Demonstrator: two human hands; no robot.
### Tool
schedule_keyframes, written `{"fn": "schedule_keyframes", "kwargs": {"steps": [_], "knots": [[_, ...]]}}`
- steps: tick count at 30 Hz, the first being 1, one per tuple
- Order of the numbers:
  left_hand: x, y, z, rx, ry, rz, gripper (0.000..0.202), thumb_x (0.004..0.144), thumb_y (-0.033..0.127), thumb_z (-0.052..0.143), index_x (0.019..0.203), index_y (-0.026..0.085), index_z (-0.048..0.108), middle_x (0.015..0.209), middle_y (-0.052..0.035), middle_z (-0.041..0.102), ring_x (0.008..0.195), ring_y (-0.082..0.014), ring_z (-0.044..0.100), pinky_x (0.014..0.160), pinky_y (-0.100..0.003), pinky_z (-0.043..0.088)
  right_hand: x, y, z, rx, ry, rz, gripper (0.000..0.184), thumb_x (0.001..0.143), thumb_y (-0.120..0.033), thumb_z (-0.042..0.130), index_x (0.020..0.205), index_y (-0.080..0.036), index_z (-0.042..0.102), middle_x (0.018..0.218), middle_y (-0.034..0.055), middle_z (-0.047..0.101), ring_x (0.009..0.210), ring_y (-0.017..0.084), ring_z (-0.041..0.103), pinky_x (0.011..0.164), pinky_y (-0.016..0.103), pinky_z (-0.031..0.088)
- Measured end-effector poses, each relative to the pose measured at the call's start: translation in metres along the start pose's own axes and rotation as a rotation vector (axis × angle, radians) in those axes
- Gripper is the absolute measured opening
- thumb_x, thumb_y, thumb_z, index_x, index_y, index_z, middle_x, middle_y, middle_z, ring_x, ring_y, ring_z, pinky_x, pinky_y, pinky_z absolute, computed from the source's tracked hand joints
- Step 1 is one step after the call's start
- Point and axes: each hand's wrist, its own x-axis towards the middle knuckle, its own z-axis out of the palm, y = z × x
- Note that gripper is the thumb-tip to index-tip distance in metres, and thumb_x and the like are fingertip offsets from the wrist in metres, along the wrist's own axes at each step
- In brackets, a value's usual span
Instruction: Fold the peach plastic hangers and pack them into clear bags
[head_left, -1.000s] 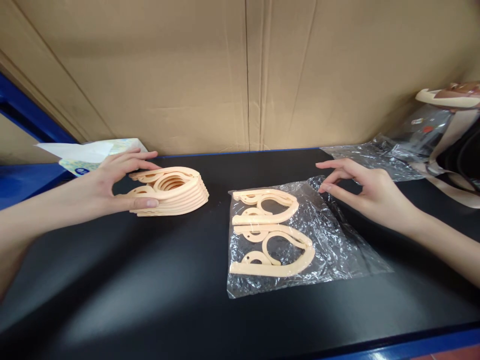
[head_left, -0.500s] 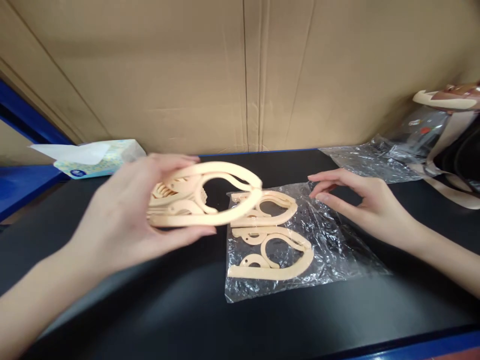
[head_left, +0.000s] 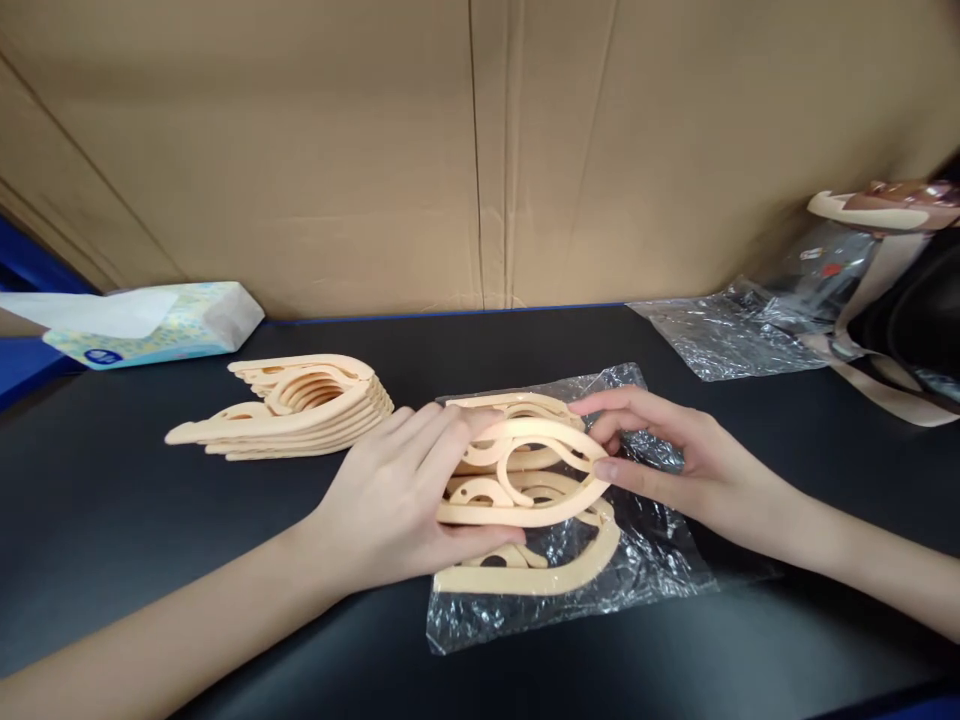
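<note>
My left hand (head_left: 397, 495) grips a peach plastic hanger piece (head_left: 525, 480) by its left end and holds it just above the clear plastic bag (head_left: 652, 550). My right hand (head_left: 675, 465) pinches the same piece at its right tip. Two more peach pieces (head_left: 540, 572) lie flat on the bag beneath it. A stack of several like pieces (head_left: 300, 405) sits to the left on the black table (head_left: 112, 520), apart from both hands.
A tissue box (head_left: 150, 325) lies at the far left by the cardboard wall (head_left: 480, 150). Crumpled clear bags (head_left: 727, 335) and a dark bag with beige straps (head_left: 900, 310) sit at the right.
My left hand lifted one piece off the stack and carried it right, over the bag. My right hand moved in and took hold of its other end.
</note>
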Motion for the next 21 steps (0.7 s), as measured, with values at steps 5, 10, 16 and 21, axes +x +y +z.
{"fn": "schedule_keyframes", "kwargs": {"steps": [5,10,16,21], "knots": [[-0.007,-0.004,0.002,0.029,0.041,0.053,0.070,0.085,0.064,0.067,0.123,0.006,0.056,0.097,-0.0133,0.070,0.084,-0.0277,0.068,0.072,-0.037,0.050,0.001,0.001,0.003,0.044,-0.009,0.046,0.030,0.093,-0.034,0.068,0.121,-0.032,0.061,0.092,-0.0050,0.070,0.089,0.011,0.065,0.087,0.023,0.052],[-0.004,-0.004,0.001,-0.011,0.008,0.034,0.069,0.088,0.064,0.063,0.127,0.008,0.052,0.103,-0.0148,0.070,0.089,-0.0284,0.067,0.073,-0.037,0.049,-0.003,0.003,-0.001,0.118,0.000,0.097,0.030,0.090,-0.037,0.071,0.119,-0.035,0.063,0.093,-0.0048,0.072,0.090,0.012,0.066,0.086,0.024,0.052],[-0.004,-0.006,0.004,-0.083,-0.048,-0.008,0.075,0.094,0.067,0.051,0.137,0.007,0.044,0.127,-0.0188,0.062,0.112,-0.0309,0.061,0.091,-0.040,0.049,-0.001,0.003,-0.008,0.216,0.010,0.202,0.034,0.086,-0.042,0.075,0.117,-0.032,0.063,0.091,-0.0024,0.075,0.084,0.015,0.069,0.080,0.027,0.053],[-0.005,-0.009,0.005,-0.124,-0.096,-0.037,0.084,0.091,0.072,0.050,0.145,0.010,0.035,0.141,-0.0211,0.053,0.129,-0.0343,0.051,0.105,-0.046,0.044,0.000,0.001,-0.010,0.232,0.007,0.246,0.042,0.085,-0.045,0.075,0.121,-0.029,0.060,0.091,-0.0001,0.075,0.081,0.019,0.071,0.078,0.034,0.055]]}}
